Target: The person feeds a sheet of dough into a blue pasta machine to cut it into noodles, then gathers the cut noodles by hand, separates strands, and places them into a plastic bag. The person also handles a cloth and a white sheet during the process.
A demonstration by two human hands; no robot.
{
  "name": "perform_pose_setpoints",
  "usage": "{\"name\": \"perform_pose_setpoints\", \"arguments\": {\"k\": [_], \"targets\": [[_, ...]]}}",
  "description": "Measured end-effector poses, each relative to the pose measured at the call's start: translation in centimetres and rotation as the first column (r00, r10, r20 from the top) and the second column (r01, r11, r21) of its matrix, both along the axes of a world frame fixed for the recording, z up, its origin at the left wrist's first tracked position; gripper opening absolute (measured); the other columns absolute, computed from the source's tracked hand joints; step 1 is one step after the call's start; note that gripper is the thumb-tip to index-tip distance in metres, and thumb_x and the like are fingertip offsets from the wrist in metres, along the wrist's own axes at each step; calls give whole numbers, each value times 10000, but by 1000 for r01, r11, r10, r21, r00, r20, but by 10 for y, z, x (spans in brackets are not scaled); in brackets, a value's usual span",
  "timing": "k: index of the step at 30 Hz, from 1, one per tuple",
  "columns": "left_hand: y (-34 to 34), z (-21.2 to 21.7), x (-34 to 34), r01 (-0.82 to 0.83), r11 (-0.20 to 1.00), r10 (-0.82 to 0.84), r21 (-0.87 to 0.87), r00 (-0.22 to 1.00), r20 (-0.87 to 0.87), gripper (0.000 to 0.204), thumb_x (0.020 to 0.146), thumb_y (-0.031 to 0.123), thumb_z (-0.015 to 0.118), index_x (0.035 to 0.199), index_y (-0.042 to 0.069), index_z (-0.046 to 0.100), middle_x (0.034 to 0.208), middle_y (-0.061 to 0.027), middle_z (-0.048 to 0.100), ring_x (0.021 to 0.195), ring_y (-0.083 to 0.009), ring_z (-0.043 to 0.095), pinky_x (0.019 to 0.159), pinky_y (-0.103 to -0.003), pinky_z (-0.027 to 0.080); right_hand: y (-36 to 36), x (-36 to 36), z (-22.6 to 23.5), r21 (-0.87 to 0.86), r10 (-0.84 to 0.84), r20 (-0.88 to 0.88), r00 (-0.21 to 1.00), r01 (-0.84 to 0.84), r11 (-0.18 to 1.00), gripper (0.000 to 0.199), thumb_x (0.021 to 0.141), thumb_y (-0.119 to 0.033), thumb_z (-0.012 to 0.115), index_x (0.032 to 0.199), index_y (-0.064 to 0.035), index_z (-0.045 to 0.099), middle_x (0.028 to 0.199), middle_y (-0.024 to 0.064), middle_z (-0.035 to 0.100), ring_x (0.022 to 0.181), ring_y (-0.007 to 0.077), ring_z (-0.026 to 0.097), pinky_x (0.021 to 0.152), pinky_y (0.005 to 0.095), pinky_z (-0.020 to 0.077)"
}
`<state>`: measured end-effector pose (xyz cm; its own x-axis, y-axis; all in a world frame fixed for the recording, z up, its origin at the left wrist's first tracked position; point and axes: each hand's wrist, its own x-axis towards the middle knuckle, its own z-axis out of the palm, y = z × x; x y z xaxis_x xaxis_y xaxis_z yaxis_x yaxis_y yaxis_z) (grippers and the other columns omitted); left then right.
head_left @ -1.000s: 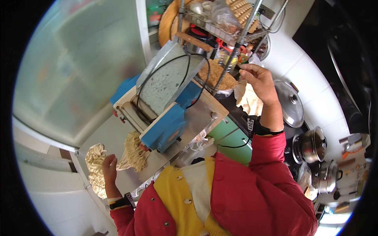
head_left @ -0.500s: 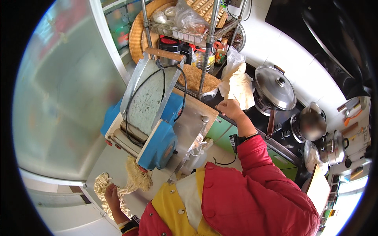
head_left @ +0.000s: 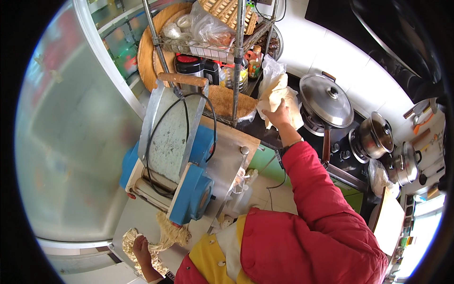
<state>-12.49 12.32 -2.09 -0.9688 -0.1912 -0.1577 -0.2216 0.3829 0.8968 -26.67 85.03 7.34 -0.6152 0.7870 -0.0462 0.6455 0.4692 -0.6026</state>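
Note:
My right hand point(head_left: 280, 116) reaches out over the counter, thumb and fingers apart, against a beige bag point(head_left: 289, 110) with clear plastic around its top. Whether the fingers grip the bag's folds is hard to see. At the lower left, my left hand point(head_left: 141, 248) rests at a pile of pale fresh noodles point(head_left: 128, 240); its fingers are too dim and small to make out. More noodles point(head_left: 171, 232) hang in a bunch beneath the blue noodle machine point(head_left: 193, 196). The machine has a metal feed chute point(head_left: 170, 128) with a wooden bar on top and a black cord looped over it.
A metal rack point(head_left: 238, 61) holding bags, bottles and a basket stands behind the machine. On the stove at right sit a lidded wok point(head_left: 327, 100), a steel pot point(head_left: 373, 136) and another lidded pot point(head_left: 405, 163). A frosted glass panel point(head_left: 71, 142) borders the left side.
My right hand has moved forward from the counter's front edge onto the beige bag. My left hand stays by the noodles. The whole view has shifted slightly.

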Motion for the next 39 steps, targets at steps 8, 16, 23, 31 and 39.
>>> {"name": "perform_pose_setpoints", "arguments": {"k": [8,16,23,31,39], "targets": [[39,11,42,-74,997,76,-21,993,90,231,873,8,588,1088,-75,602,981,-99,649,908,-166,614,832,-283,495,47,-71,3,315,-81,356,931,-38,948,1393,566,-483,879,1535,-199,-81,1510,386,-4,1372,524,247,1086,503,320],[51,25,64,-202,979,201,2,975,94,203,888,-19,578,1087,-53,598,992,-80,642,925,-146,602,837,-260,484,106,-58,-11,94,-70,157,985,56,994,393,878,-258,577,1240,-107,597,1142,197,652,1126,337,604,940,430,487],[67,71,25,-124,992,120,-8,977,-178,156,925,-19,534,1068,-34,592,963,-33,606,867,-97,547,784,-220,436,101,-29,73,310,-43,-80,996,66,949,320,845,-242,617,1158,-175,635,1082,162,677,1003,368,646,845,463,520],[125,184,-34,16,1000,-14,2,913,-409,172,919,-30,534,1083,-33,584,1031,-72,614,991,-144,581,903,-272,452,71,40,197,178,331,-808,488,-333,926,402,840,-32,535,1239,2,577,1002,171,693,931,269,679,794,340,527],[229,267,-79,658,744,-529,118,687,-498,739,794,295,742,1409,40,420,1312,-115,558,1202,-204,524,953,-310,421,-52,96,246,-388,-119,-920,374,-912,131,452,966,-277,546,1323,-6,495,1257,115,599,1104,241,604,977,384,481]]}}
